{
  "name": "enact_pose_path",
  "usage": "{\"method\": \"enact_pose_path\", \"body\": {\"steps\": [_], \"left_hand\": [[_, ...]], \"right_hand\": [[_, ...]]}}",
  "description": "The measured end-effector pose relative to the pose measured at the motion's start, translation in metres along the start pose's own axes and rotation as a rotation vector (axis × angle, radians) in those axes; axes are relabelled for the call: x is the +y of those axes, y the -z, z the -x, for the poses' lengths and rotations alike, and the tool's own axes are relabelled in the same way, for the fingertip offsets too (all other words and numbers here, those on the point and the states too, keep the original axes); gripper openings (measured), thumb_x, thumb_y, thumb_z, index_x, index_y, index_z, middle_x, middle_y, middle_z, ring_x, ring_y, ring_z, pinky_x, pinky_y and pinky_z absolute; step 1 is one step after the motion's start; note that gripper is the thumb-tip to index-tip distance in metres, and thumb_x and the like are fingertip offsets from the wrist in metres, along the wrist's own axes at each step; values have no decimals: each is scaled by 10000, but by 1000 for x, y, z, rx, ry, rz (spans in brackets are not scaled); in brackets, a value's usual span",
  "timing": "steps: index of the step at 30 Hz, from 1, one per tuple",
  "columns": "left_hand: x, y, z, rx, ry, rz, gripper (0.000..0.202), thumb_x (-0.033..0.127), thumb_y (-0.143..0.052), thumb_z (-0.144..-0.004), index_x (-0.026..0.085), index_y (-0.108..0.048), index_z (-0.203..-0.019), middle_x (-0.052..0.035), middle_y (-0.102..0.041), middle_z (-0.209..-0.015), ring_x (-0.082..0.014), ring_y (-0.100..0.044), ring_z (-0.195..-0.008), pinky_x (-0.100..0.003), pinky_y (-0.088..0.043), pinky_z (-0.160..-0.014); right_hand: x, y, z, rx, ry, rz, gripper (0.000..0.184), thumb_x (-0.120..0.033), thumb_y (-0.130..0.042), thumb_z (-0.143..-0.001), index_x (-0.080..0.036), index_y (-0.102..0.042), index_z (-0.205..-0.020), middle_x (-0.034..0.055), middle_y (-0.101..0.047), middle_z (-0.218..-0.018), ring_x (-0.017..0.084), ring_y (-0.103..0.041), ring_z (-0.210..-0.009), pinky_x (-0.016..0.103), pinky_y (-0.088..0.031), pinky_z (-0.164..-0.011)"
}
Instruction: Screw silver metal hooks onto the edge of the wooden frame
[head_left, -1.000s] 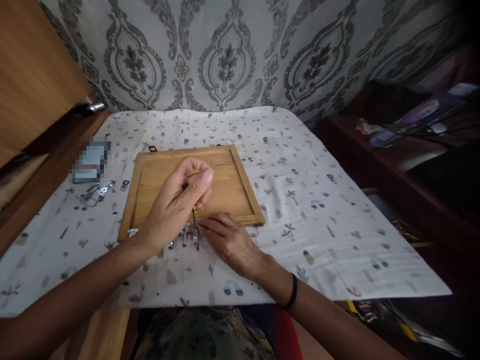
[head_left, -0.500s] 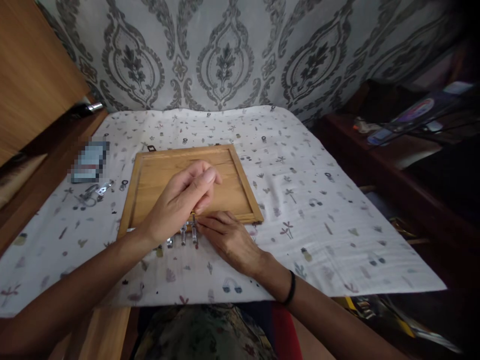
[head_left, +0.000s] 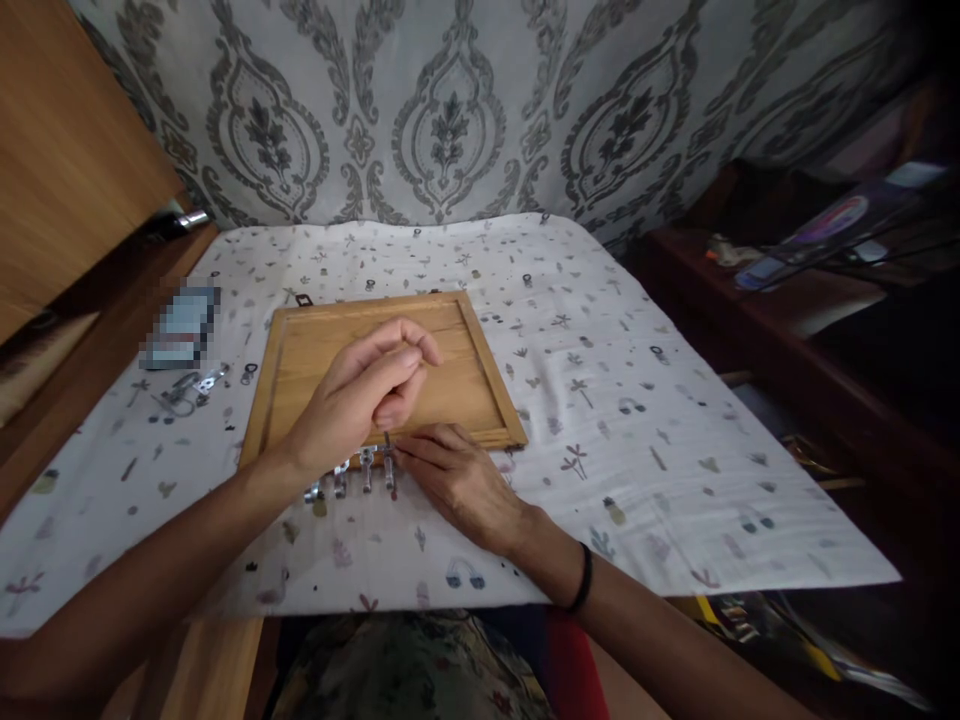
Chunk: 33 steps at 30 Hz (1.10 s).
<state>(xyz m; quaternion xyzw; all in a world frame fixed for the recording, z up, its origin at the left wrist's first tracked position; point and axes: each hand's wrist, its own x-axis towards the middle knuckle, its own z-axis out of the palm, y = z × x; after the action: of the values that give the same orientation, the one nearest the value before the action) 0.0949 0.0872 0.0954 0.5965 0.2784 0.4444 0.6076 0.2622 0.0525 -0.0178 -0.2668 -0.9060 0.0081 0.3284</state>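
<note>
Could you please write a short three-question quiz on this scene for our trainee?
1. True or false: the left hand is curled over the wooden board.
2. Multiple choice: where is the row of shiny metal pieces?
A) Along the board's far edge
B) Along the board's near edge, beside the right hand
C) On the tablecloth beyond the board's far edge
3. Fill in the blank: the black band is worn on the ___ wrist.

Key: 1. True; 2. B; 3. right.
</note>
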Motion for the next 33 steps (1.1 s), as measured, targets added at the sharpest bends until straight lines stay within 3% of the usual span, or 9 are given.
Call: {"method": "enact_pose_path", "body": {"steps": [3, 7, 10, 14, 19, 21, 27, 30, 33], "left_hand": [[1, -5, 3, 186, -38, -83, 218, 390, -579, -983, 192, -559, -895, 60, -459, -600, -85, -402, -527, -213, -355, -516], [0, -12, 4, 281, -80, -28, 311, 480, -651, -933, 199, -548, -849, 85, -368, -571, -69, -296, -473, -207, -280, -451], [0, -13, 1, 224, -81, 12, 346, 515, -620, -944, 198, -546, -824, 105, -282, -515, -64, -185, -429, -214, -188, -410], [0, -10, -3, 126, -24, 35, 348, 503, -608, -951, 192, -550, -806, 111, -255, -486, -61, -149, -415, -219, -153, -404], [-3, -11, 2, 255, -56, 7, 318, 467, -611, -949, 196, -564, -791, 78, -350, -517, -78, -270, -452, -225, -255, -451], [-5, -11, 4, 255, -69, 24, 268, 408, -595, -957, 198, -565, -792, 79, -337, -516, -78, -248, -448, -225, -238, -447], [-8, -3, 2, 37, -15, 99, 115, 304, -555, -931, 198, -564, -886, 117, -264, -474, -75, -139, -409, -218, -162, -412], [-7, 2, 3, 54, -29, 31, 189, 380, -555, -959, 195, -557, -918, 102, -355, -500, -86, -252, -423, -227, -253, -441], [-6, 7, 9, 85, -49, -102, 344, 538, -522, -986, 198, -568, -997, 40, -558, -626, -124, -497, -579, -256, -418, -599]], "right_hand": [[0, 0, 0, 9, 5, -7, 232, -106, -529, -1003, -90, -714, -1142, 116, -759, -1136, 235, -607, -1043, 378, -535, -891], [0, 1, -1, 11, -3, -7, 239, -122, -508, -1018, -100, -721, -1123, 113, -761, -1120, 236, -612, -1028, 376, -535, -890], [-1, 2, -1, 10, 1, 1, 243, -124, -500, -1021, -100, -722, -1118, 112, -762, -1128, 237, -612, -1034, 377, -536, -886], [-1, 2, -1, 27, 9, 6, 247, -120, -490, -1025, -87, -718, -1115, 104, -768, -1125, 237, -614, -1030, 378, -540, -886], [0, 1, 0, 0, -8, 2, 243, -110, -507, -1017, -121, -719, -1135, 104, -765, -1144, 235, -622, -1046, 385, -542, -888], [0, 0, 1, 3, -5, -4, 229, -107, -528, -1005, -111, -719, -1131, 110, -763, -1144, 242, -620, -1049, 391, -542, -889], [0, 0, 2, -26, -18, -13, 260, -78, -551, -982, -118, -710, -1184, 117, -758, -1147, 238, -622, -1063, 387, -539, -894], [-1, 2, 1, -30, -24, -8, 261, -93, -545, -991, -125, -715, -1187, 120, -756, -1156, 238, -620, -1084, 390, -540, -914], [-1, 1, 0, -27, -26, 3, 250, -111, -528, -1003, -127, -725, -1156, 114, -759, -1168, 240, -623, -1069, 393, -546, -913]]}}
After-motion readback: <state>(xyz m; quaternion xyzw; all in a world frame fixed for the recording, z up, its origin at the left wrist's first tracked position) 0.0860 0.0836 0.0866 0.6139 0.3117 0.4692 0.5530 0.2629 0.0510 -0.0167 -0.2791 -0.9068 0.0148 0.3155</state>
